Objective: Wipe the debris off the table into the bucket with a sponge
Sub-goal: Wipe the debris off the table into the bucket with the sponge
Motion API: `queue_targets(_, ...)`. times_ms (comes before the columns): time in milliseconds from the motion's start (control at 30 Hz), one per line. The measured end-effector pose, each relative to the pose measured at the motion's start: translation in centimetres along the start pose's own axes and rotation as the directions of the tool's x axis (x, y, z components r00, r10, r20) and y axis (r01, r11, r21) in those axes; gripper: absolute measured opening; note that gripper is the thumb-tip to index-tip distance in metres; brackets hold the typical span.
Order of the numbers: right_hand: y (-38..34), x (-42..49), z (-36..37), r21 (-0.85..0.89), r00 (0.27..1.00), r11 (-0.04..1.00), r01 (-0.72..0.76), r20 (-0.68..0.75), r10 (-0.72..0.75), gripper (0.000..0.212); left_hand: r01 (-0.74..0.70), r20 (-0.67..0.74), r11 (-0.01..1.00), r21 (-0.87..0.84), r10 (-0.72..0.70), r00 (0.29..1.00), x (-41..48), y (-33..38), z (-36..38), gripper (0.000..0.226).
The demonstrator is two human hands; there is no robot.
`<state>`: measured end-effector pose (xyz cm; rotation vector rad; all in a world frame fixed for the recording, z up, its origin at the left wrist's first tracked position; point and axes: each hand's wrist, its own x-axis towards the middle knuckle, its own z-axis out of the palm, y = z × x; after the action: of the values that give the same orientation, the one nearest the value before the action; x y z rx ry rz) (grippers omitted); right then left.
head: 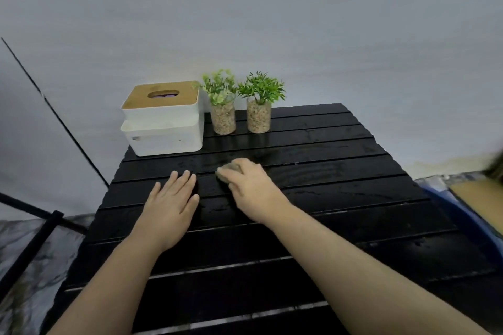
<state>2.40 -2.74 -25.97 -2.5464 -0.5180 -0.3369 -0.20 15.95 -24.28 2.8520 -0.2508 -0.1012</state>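
Note:
A black slatted table [340, 198] fills the middle of the view, and its surface looks wet and shiny. My right hand [251, 190] grips a greyish-tan sponge [228, 171] and holds it against the table near the middle. Only the sponge's left end shows past my fingers. My left hand [170, 202] lies flat on the table just left of the sponge, fingers straight and together. I cannot make out any debris on the dark slats. A blue bucket rim [462, 215] shows past the table's right edge.
A white tissue box [163, 122] with a wooden lid stands at the back left corner. Two small green plants in pebble-filled glasses [223, 117] [258, 117] stand beside it at the back. A black metal frame [40, 226] is left of the table. Cardboard [479, 198] lies over the bucket.

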Motion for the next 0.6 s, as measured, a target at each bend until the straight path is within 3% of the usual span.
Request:
queue_targets(67,1.3,-0.3,-1.5,0.001,1.0,1.0,-0.005,0.012,0.005,0.039,-0.007,-0.068,1.0,-0.021,0.005,0.998,0.9,1.7,-0.3,0.051)
queue_targets(167,9.2,-0.3,-5.7,-0.109,0.985,0.981,-0.162,-0.077,0.154,0.04,-0.074,-0.081,0.996,-0.058,0.069,0.994,3.1,5.5,-0.2,0.051)
queue_targets(233,15.7,-0.9,-9.4,-0.204,0.92,0.901,-0.382,-0.176,0.35,0.041,-0.122,-0.061,0.99,-0.068,0.118,0.991,4.6,8.3,0.5,0.051)
queue_targets(333,20.3,-1.5,-11.8,-0.178,0.768,0.756,-0.63,-0.282,0.575,0.042,-0.157,-0.033,0.983,-0.099,0.154,0.987,6.7,11.3,1.5,0.052)
queue_targets(400,19.5,-0.4,-10.3,-0.248,0.8,0.768,-0.591,-0.299,0.519,0.041,-0.146,-0.022,0.985,-0.09,0.145,0.989,8.2,12.4,2.2,0.052)
queue_targets(500,15.9,2.2,-6.9,-0.273,0.966,0.927,-0.257,-0.104,0.237,0.045,-0.106,-0.034,0.994,-0.038,0.105,0.994,10.2,13.4,3.0,0.05)
queue_targets(600,15.2,4.5,-6.8,-0.195,0.996,0.979,-0.052,0.065,0.065,0.043,-0.104,-0.017,0.995,0.01,0.104,0.994,11.6,14.0,3.6,0.051)
